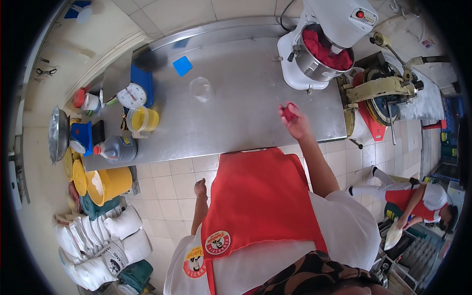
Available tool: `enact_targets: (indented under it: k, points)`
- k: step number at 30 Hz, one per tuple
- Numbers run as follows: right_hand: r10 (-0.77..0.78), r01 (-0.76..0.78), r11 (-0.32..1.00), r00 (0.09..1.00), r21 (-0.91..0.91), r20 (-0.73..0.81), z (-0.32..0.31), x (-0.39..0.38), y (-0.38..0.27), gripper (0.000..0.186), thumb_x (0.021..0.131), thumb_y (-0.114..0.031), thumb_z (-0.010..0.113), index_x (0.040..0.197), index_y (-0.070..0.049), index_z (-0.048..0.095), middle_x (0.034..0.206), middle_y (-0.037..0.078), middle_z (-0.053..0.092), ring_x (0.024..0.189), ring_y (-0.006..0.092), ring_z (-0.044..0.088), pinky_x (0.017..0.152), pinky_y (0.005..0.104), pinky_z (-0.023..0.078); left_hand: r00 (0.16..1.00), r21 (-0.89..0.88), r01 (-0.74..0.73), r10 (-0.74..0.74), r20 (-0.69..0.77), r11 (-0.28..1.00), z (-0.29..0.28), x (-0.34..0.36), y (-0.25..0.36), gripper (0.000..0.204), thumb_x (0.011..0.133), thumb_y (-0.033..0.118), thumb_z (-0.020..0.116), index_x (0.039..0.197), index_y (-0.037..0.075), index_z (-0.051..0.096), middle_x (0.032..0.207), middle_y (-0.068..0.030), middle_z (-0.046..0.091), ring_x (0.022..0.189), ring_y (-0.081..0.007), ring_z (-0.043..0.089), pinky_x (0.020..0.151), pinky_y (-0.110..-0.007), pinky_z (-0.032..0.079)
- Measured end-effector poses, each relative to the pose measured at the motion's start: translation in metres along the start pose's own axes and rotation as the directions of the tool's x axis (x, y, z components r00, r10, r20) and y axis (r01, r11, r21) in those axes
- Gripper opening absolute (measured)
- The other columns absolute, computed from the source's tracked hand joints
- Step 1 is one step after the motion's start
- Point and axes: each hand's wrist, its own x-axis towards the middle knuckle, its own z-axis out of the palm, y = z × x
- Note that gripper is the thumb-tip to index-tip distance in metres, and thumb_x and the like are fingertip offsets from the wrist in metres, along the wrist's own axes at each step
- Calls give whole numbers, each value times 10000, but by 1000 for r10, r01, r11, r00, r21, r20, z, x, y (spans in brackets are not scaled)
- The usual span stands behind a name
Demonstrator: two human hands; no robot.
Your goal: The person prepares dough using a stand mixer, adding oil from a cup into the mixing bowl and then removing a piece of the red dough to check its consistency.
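Note:
My right hand [296,125] is raised over the steel worktable [236,108], its fingers closed round a small lump of deep pink dough [289,112]. Beyond it, at the table's far right, stands a white stand mixer [314,29]. Its steel bowl [311,64] holds a mass of dough [327,51] in the same pink. My left hand [200,188] hangs low beside my red apron, off the table's front edge, with its fingers curled; whether anything is in them is hidden. A clear round container [201,89] and a blue plastic scraper [182,66] lie on the tabletop.
A blue dial scale [140,86], a yellow measuring jug [143,119] and a large plastic bottle [117,149] crowd the table's left end. Below are a yellow tub [109,186] and white sacks [108,250]. A cream machine [381,93] stands right; another person [418,199] is behind it.

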Motion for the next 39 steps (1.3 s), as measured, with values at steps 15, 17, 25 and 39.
enact_targets:
  k: [15,17,25,39]
  points:
    - [-927,718,-33,237,-695,289,88,12,-214,520,1037,-220,732,1449,36,546,1292,169,656,1143,259,665,999,359,529,991,93,128,-130,24,987,2,-8,-3,497,970,348,751,1272,-47,740,1261,-210,755,1205,-339,688,1042,-440,518]
    - [-895,685,-217,145,-696,421,73,27,-217,555,1034,-258,740,1448,57,547,1347,184,635,1236,288,631,1101,374,478,996,97,81,-84,26,992,2,-3,-13,496,974,344,746,1276,-50,735,1256,-214,754,1204,-341,687,1044,-440,517]
    - [-847,382,-426,150,-820,510,39,37,-189,459,1056,-348,692,1281,52,673,1290,193,665,1225,334,625,1107,425,455,996,-5,31,-31,-87,1000,14,-22,-20,485,996,430,673,1153,-14,790,1163,-258,760,1163,-361,705,999,-464,525]
    - [-737,206,-646,84,-735,671,9,47,-206,307,1003,-207,749,1273,-64,723,1372,162,661,1326,385,608,1144,497,458,990,60,129,-125,-63,990,4,-51,10,503,967,371,748,1298,-7,749,1268,-213,758,1212,-368,684,1057,-463,503]
